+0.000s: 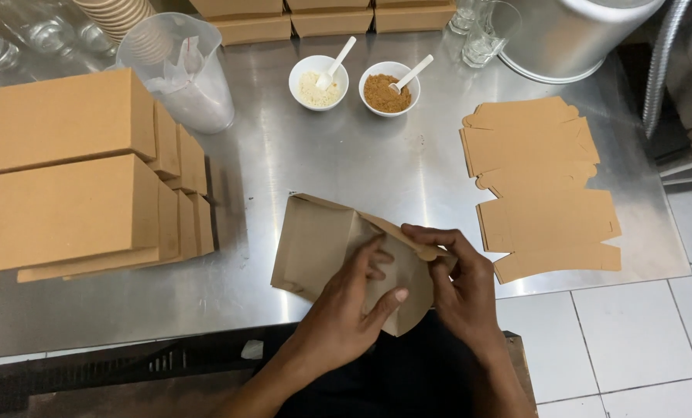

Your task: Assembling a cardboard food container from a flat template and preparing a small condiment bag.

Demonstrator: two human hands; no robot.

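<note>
A half-folded brown cardboard box [315,244] lies at the near edge of the steel table [346,162], one side wall upright. My left hand [354,302] presses inside the box, fingers spread against its inner face. My right hand [458,279] pinches the box's right flap near a corner tab. Both hands hold the same box. A stack of flat unfolded box blanks [543,186] lies to the right of it.
Stacks of folded brown boxes [75,170] fill the left side. Two white bowls with spoons, one of pale powder [318,85], one of brown granules [389,93], sit at the back. A plastic cup [179,70], glasses [481,35] and a metal pot [570,31] stand behind.
</note>
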